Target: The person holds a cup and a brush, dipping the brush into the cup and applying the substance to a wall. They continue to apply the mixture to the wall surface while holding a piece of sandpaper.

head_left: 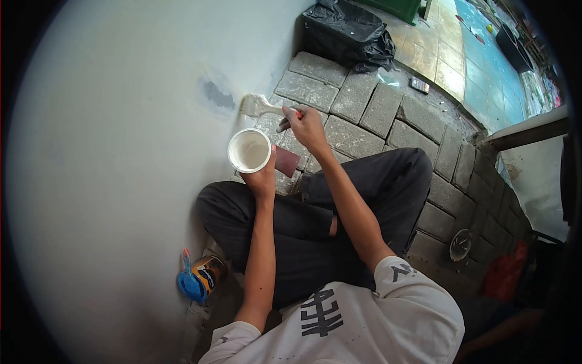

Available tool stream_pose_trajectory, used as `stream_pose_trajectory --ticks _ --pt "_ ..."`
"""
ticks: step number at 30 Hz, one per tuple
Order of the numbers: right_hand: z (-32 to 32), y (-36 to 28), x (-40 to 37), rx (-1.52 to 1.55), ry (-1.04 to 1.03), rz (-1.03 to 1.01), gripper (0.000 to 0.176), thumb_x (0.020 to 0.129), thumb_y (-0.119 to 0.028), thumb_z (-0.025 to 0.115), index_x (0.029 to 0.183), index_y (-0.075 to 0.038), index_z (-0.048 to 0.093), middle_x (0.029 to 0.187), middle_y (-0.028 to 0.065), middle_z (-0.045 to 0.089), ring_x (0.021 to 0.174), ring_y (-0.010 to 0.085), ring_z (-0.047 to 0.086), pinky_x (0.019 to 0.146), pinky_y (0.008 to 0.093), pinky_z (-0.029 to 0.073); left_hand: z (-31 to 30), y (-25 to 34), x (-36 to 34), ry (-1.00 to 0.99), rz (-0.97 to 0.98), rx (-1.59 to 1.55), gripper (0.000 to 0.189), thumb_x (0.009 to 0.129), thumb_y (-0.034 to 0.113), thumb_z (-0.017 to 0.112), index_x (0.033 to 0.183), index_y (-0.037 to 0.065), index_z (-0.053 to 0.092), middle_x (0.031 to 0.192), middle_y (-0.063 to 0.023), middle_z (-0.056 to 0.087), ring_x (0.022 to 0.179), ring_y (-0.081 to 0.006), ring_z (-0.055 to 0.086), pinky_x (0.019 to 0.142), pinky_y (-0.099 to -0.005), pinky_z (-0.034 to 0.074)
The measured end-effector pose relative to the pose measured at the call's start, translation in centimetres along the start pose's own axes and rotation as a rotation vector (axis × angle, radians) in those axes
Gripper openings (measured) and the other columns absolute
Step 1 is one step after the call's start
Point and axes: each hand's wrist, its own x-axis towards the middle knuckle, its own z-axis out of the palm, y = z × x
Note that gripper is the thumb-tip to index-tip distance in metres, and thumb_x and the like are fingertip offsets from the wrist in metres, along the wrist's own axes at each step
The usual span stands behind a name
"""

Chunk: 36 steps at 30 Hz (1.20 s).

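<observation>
1. The right arm is stretched forward; the right hand (306,127) has its fingers closed around the brush (257,106), whose bristles touch the wall (121,151).
2. The left hand (264,179) grips the paint cup (249,150) from below, just beside the brush.

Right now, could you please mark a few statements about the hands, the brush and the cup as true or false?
1. The left hand holds a white cup with its mouth facing up. True.
2. The right hand is empty. False: it grips a brush by the handle.
3. The brush's bristles are at the white wall, close to a grey patch. True.
4. The black bag lies on the person's lap. False: it lies on the paving stones by the wall, well beyond both hands.
</observation>
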Motion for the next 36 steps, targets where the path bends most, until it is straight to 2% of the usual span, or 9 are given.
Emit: stream_pose_trajectory --ticks 6,9,12,16,18,22,28,32,36 --pt "-1.4 1.2 0.9 0.222 0.007 0.019 0.035 0.103 -0.025 0.061 0.089 0.006 0.071 0.065 0.0066 0.068 0.065 0.0146 0.073 0.055 0.0271 0.048 -0.2 -0.6 -0.3 -0.055 -0.071 0.015 0.049 0.08 0.008 0.087 0.121 -0.004 0.062 0.113 -0.0126 0.069 0.103 -0.0235 0.066 0.095 -0.0389 0.05" --pt "-1.6 4.3 1.4 -0.052 0.152 0.097 0.033 0.101 -0.023 0.064 0.087 0.006 0.071 0.064 0.008 0.069 0.059 0.0172 0.072 0.052 0.0295 0.049 0.1 -0.5 -0.3 -0.014 -0.016 0.057 0.042 0.079 0.01 0.087 0.113 -0.003 0.066 0.108 -0.0129 0.072 0.096 -0.0258 0.069 0.09 -0.04 0.052" --pt "-1.0 4.5 1.3 -0.221 0.185 0.026 0.03 0.099 -0.019 0.064 0.086 0.007 0.07 0.062 0.0113 0.069 0.058 0.0191 0.072 0.054 0.0315 0.05 0.0 -0.8 -0.3 -0.015 0.015 0.051 0.043 0.079 0.01 0.088 0.113 -0.003 0.066 0.108 -0.013 0.072 0.097 -0.0263 0.068 0.091 -0.0402 0.052" --pt "1.3 2.1 -0.1 -0.123 0.18 -0.086 0.027 0.098 -0.015 0.063 0.086 0.008 0.069 0.062 0.014 0.068 0.058 0.021 0.072 0.055 0.0332 0.051 0.0 -1.4 -0.4 -0.022 0.002 0.047 0.047 0.078 0.01 0.088 0.116 -0.003 0.064 0.11 -0.0137 0.071 0.098 -0.0266 0.068 0.093 -0.0408 0.052" --pt "1.1 -1.3 -1.2 -0.095 0.024 -0.103 0.026 0.099 -0.016 0.063 0.095 0.008 0.071 0.065 0.0113 0.07 0.06 0.0171 0.071 0.057 0.0324 0.05 -0.1 -2.0 -0.4 -0.06 -0.021 0.053 0.051 0.08 0.008 0.087 0.123 -0.004 0.061 0.116 -0.0132 0.068 0.103 -0.0236 0.066 0.096 -0.039 0.05" --pt "-1.3 -2.4 -0.6 0.016 -0.055 -0.116 0.026 0.1 -0.015 0.061 0.089 0.007 0.069 0.063 0.0124 0.068 0.062 0.0202 0.073 0.058 0.0314 0.052 0.1 -1.7 -0.4 -0.022 0.042 0.107 0.053 0.078 0.009 0.088 0.122 -0.004 0.061 0.115 -0.0151 0.069 0.101 -0.0263 0.067 0.094 -0.041 0.052" --pt "-1.7 3.1 0.7 -0.256 0.169 -0.06 0.025 0.101 -0.014 0.06 0.092 0.007 0.07 0.063 0.0141 0.069 0.06 0.0217 0.074 0.053 0.0338 0.052 0.1 -0.9 -0.3 -0.039 0.019 0.116 0.051 0.08 0.008 0.087 0.122 -0.004 0.061 0.115 -0.0145 0.069 0.103 -0.0253 0.067 0.094 -0.0396 0.051" --pt "0.7 1.9 -0.3 -0.083 0.118 -0.11 0.022 0.099 -0.012 0.061 0.09 0.007 0.069 0.063 0.0154 0.068 0.059 0.023 0.073 0.054 0.0351 0.052 0.1 -0.9 -0.4 -0.039 -0.008 0.078 0.051 0.08 0.008 0.087 0.122 -0.004 0.061 0.115 -0.0142 0.069 0.103 -0.0251 0.067 0.094 -0.0396 0.051" --pt "-0.3 -4.0 -1.5 -0.144 -0.107 -0.101 0.025 0.101 -0.016 0.061 0.098 0.006 0.07 0.068 0.0112 0.071 0.065 0.0139 0.07 0.061 0.0295 0.051 0.3 -1.5 -0.2 -0.025 0.065 0.14 0.051 0.079 0.006 0.087 0.123 -0.004 0.061 0.115 -0.0139 0.069 0.102 -0.0246 0.067 0.094 -0.0398 0.051"
